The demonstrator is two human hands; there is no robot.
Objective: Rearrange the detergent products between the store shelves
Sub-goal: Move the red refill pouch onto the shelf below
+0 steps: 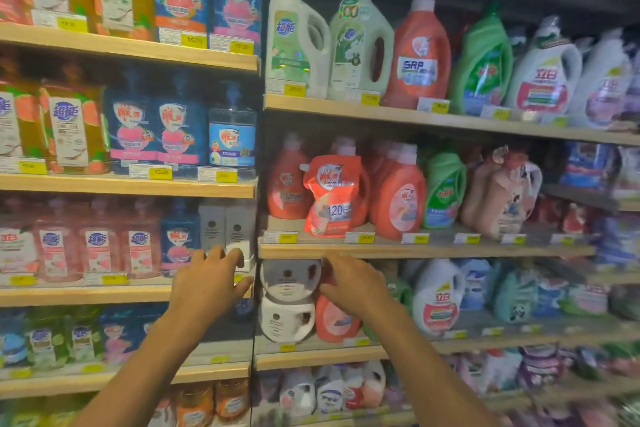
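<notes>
Two white-and-grey detergent jugs are stacked on the right bay's lower shelf, the upper jug [289,279] resting on the lower jug [285,321]. My left hand [211,282] is spread open just left of them, in front of two grey-and-white bottles [225,227] on the left bay's shelf. To the right of the upper jug my right hand [353,282] hovers open over a red detergent bottle [334,321]. Neither hand holds anything. A red refill pouch [330,194] leans on the shelf above.
Wooden shelves [415,250] packed with detergent jugs fill the right bay, with dish-soap bottles [97,246] on the left bay. Yellow price tags line the shelf edges. A white jug [438,298] stands right of the red bottle. The picture is blurred.
</notes>
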